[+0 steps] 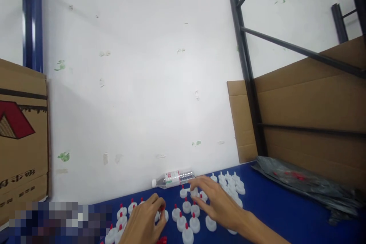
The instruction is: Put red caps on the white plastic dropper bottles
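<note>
Several white caps with red tips (186, 206) stand on a blue table (274, 206) at the bottom of the view. My left hand (145, 219) curls over the caps at the left, its fingers pinched on a cap with a red tip. My right hand (220, 202) reaches in from the right, fingers spread flat over the caps near the middle, touching them. More plain white caps (233, 185) lie just beyond my right hand.
A clear plastic water bottle (173, 178) lies on its side against the white wall. A brown carton (23, 137) stands at left. Flat cardboard (309, 106) leans behind a dark metal rack (248, 80) at right. A grey plastic bag (309, 185) lies on the table's right.
</note>
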Tool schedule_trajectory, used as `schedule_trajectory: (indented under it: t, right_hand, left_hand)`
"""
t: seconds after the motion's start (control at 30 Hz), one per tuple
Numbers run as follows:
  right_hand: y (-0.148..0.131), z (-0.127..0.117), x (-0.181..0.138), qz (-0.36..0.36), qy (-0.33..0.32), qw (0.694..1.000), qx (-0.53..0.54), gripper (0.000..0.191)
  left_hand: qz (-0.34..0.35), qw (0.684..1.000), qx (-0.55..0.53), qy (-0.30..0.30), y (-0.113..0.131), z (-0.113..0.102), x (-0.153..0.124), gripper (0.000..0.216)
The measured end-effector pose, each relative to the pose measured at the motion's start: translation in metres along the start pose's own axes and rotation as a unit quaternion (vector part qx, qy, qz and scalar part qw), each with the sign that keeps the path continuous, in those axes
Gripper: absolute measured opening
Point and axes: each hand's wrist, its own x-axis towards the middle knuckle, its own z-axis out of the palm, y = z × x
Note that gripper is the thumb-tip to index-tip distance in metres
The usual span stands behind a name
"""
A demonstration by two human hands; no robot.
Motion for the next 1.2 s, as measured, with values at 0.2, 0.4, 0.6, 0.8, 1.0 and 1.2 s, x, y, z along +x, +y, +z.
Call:
schedule_trajectory:
  t: [0.2, 0.4, 0.6, 0.8, 1.0, 1.2]
  right_hand:
    - [-0.008, 0.012, -0.008, 0.027, -0.054, 0.998, 0.008, 0.041]
    - [-0.004, 0.018, -0.009, -0.002, -0.053, 0.999, 0.007, 0.039]
    - [-0.008, 0.018, -0.009, -0.063, -0.028, 0.998, 0.006, 0.043]
    - [-0.01, 0.018, -0.01, -0.08, -0.012, 0.997, 0.005, 0.039]
    - [-0.016, 0.016, -0.009, -0.103, -0.004, 0.994, 0.017, 0.038]
    - [-0.019, 0.019, -0.009, -0.131, 0.0, 0.991, 0.027, 0.042]
  left_hand:
    - [0.014, 0.983, -0.163, 0.082, 0.011, 0.001, 0.001, 0.023]
    - [-0.016, 0.969, -0.225, 0.098, 0.02, 0.002, 0.0, 0.029]
    - [-0.042, 0.947, -0.314, 0.052, 0.028, 0.0, -0.002, 0.029]
    - [-0.054, 0.944, -0.324, 0.04, 0.032, -0.003, -0.001, 0.028]
    - [-0.006, 0.965, -0.255, 0.057, 0.023, 0.01, -0.003, 0.027]
    - [0.114, 0.983, -0.135, 0.04, 0.019, 0.017, -0.008, 0.035]
